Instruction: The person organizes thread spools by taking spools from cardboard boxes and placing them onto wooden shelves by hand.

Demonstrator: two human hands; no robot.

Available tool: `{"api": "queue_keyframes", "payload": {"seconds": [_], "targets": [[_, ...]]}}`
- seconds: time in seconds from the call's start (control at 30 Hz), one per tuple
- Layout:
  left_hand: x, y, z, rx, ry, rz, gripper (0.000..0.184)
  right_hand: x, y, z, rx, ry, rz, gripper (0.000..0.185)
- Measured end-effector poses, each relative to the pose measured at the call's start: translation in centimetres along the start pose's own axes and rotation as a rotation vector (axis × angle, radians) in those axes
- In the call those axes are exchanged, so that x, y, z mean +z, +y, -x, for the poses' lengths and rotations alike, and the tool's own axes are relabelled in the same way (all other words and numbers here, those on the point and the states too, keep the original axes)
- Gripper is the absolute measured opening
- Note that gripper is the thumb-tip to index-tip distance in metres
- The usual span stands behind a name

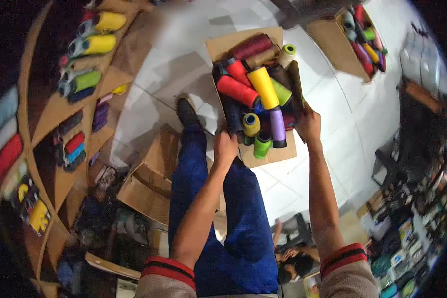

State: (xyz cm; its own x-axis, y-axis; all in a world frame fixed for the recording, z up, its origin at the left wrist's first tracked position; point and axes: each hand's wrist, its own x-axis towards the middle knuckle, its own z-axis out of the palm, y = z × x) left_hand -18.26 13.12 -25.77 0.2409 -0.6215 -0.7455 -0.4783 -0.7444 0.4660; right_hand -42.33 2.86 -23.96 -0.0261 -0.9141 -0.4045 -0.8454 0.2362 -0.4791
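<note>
While both hands grip cardboard box, thread cones (red, yellow, green) heap inside.

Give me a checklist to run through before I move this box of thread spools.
1. Left hand on the box: ok, it is at the near left corner.
2. Right hand on the box: ok, it is at the opposite side.
3. Flaps closed: not ok, the near and far ones are spread open.
4. Spools lying snug: not ok, the yellow spool lies across the top of a loose heap.
5. Space by the left leg free: not ok, an open carton is close beside it.
6. Box bottom sound: cannot tell, it is hidden.
</note>
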Motion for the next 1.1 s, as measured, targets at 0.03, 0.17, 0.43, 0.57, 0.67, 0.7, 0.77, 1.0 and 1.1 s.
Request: {"api": "queue_keyframes", "payload": {"seconds": [0.03,0.17,0.43,0.57,0.67,0.7,0.77,1.0,1.1], "targets": [[-0.4,-0.7,1.0,-0.033,0.0,0.017,0.024,-0.3,-1.1,0.2,-0.027,-0.021,0.019,0.041],[-2.5,-2.1,4.5,0.021,0.19,0.149,0.024,-0.8,-5.7,-0.2,-0.167,-0.108,0.021,0.039],[-3.6,-6.5,5.6,-0.049,0.461,0.395,0.018,4.1,-15.2,-5.5,-0.584,-0.283,0.22,0.051],[-2.3,-8.8,4.3,-0.084,0.539,0.323,0.015,6.5,-23.0,-5.4,-0.541,-0.507,0.232,0.058],[-1.3,-7.9,4.0,-0.169,0.65,0.447,0.016,9.7,-25.6,-7.9,-0.686,-0.528,0.419,0.057],[-0.9,-7.0,3.7,-0.191,0.735,0.56,0.017,10.9,-26.5,-8.7,-0.741,-0.534,0.478,0.057],[2.8,-7.6,2.0,-0.147,0.704,0.753,0.017,12.7,-28.3,-9.8,-0.933,-0.516,0.584,0.052],[2.3,-3.0,-1.5,-0.206,0.498,0.404,0.032,18.4,-32.8,-12.3,-1.141,-0.542,0.78,0.041],[4.6,-2.5,-3.9,-0.258,0.657,1.051,0.033,18.2,-33.8,-12.3,-1.076,-0.59,0.813,0.036]]}}
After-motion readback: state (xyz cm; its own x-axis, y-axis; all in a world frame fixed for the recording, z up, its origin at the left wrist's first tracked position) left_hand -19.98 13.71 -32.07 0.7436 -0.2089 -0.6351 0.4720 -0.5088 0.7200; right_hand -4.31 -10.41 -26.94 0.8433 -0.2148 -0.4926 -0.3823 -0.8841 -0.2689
